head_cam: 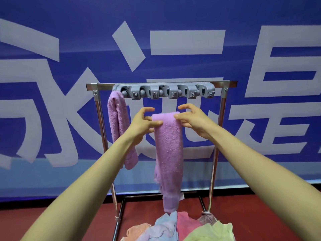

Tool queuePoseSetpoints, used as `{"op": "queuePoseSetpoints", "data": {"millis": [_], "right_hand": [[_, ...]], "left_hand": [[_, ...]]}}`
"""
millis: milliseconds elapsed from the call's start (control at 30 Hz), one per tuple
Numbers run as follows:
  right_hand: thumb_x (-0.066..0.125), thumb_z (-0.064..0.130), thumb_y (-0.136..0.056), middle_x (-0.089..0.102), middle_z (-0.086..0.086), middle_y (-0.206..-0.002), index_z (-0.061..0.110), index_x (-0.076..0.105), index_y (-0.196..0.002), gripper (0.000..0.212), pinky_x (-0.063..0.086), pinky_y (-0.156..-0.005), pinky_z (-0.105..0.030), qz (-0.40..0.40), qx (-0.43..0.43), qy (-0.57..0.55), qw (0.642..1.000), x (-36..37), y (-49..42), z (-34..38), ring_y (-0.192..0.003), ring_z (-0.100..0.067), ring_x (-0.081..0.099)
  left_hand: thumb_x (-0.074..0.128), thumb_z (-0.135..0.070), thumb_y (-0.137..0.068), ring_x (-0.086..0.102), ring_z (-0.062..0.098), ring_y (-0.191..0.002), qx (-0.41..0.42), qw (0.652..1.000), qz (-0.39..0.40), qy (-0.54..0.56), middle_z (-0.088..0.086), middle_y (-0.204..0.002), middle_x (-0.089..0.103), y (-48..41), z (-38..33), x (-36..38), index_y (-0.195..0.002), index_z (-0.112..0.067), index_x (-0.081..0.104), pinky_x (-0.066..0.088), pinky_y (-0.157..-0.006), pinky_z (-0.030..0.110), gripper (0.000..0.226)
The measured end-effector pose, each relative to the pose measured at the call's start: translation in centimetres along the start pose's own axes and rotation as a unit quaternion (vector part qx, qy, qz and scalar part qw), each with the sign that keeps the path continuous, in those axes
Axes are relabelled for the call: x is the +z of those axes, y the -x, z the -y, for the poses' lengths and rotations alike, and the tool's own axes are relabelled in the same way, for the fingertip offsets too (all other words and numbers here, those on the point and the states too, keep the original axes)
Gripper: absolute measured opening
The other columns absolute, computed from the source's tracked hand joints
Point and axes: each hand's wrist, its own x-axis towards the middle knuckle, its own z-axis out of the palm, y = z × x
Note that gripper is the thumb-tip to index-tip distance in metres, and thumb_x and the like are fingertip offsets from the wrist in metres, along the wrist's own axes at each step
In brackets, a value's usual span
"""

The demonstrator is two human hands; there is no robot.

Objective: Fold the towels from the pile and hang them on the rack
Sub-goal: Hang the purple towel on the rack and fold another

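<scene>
Hanging | I'm pinching the towel (169,153) with left hand (142,123) and right hand (193,120) | next: raising it to rack (163,91) above grip

The rack (104,86) is bare metal tube, polished and bright; its clip strip (163,91) is grey moulded plastic, smooth and matt; the folded purple towel (169,150) is terry cloth, nubby, fraying at one edge; the hung purple towel (118,122) shows the same looped nap; the towel pile (175,226) is soft, crumpled cloth; the banner (173,18) is smooth, faintly sheened; the floor (260,214) is matt red.
</scene>
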Motion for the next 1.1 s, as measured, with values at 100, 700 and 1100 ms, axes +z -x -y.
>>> {"op": "queuePoseSetpoints", "data": {"millis": [100,700,1100], "right_hand": [[0.073,0.007,-0.082,0.065,-0.016,-0.111,0.008,0.058,-0.115,0.037,0.054,-0.074,-0.021,-0.006,0.014,0.072,0.997,0.0,-0.1,-0.3,-0.095,-0.021,0.065],[0.078,0.011,-0.075,0.072,-0.010,-0.084,0.006,0.069,-0.085,0.014,0.059,-0.063,-0.022,-0.039,-0.019,0.246,0.968,0.7,0.5,0.6,-0.070,-0.017,0.070],[0.069,0.022,-0.074,0.058,0.000,-0.055,0.010,0.062,-0.058,0.021,0.043,-0.046,-0.021,0.027,0.003,0.323,0.946,2.9,0.9,1.6,-0.048,-0.013,0.053]], "left_hand": [[0.073,-0.001,-0.081,0.063,0.025,-0.101,-0.008,0.999,-0.041,0.020,0.013,-0.103,0.059,-0.2,0.2,0.3,-0.132,-0.008,0.044,0.055,-0.087,0.034,0.058],[0.075,-0.011,-0.082,0.059,0.016,-0.087,-0.004,0.996,-0.050,-0.080,0.003,-0.095,0.058,-1.9,1.4,0.2,-0.113,-0.008,0.051,0.051,-0.083,0.037,0.040],[0.053,0.005,-0.090,0.057,0.026,-0.092,-0.056,0.993,0.077,-0.077,0.015,-0.106,0.060,-2.1,0.9,-1.1,-0.108,-0.010,0.052,0.043,-0.086,0.036,0.024]]}}
